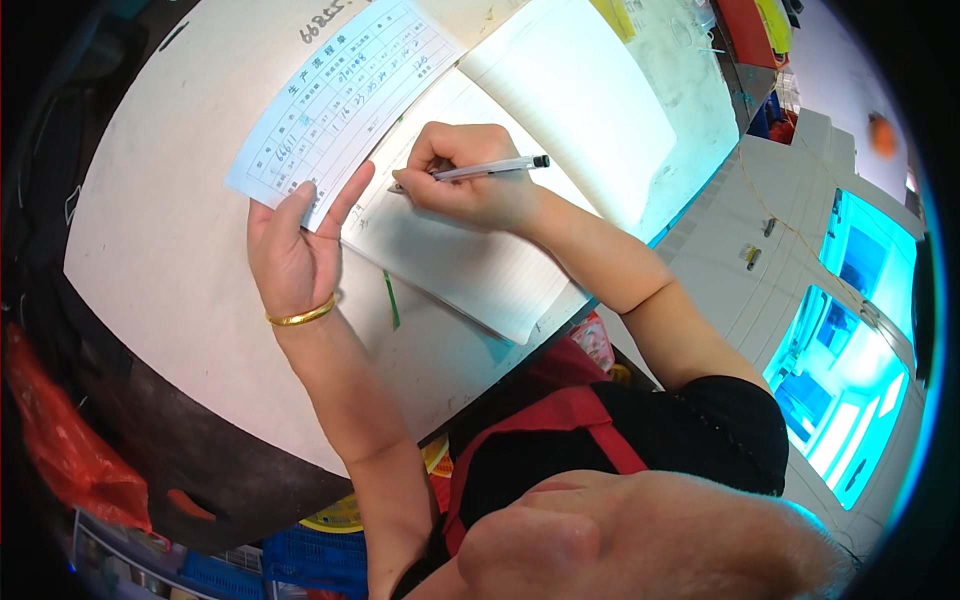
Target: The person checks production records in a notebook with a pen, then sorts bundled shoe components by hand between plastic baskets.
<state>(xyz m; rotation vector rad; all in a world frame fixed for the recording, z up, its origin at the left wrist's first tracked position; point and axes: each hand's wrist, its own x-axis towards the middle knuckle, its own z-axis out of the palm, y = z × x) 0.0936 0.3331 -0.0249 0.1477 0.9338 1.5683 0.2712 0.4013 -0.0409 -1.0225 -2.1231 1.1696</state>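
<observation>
My right hand grips a clear-barrelled pen with a black end. Its tip is at the left part of an open lined notebook, where a few handwritten marks show. In my left hand is a pale blue printed form, filled in by pen, pinched at its lower corner between thumb and fingers. One finger of that hand stretches out toward the notebook. The form lies partly over the notebook's left edge. A gold bangle circles my left wrist.
The white tabletop bears dark handwriting near its far edge. A green strip pokes out below the notebook. Red plastic hangs at the lower left, with blue crates below the table. Grey cabinet panels stand at the right.
</observation>
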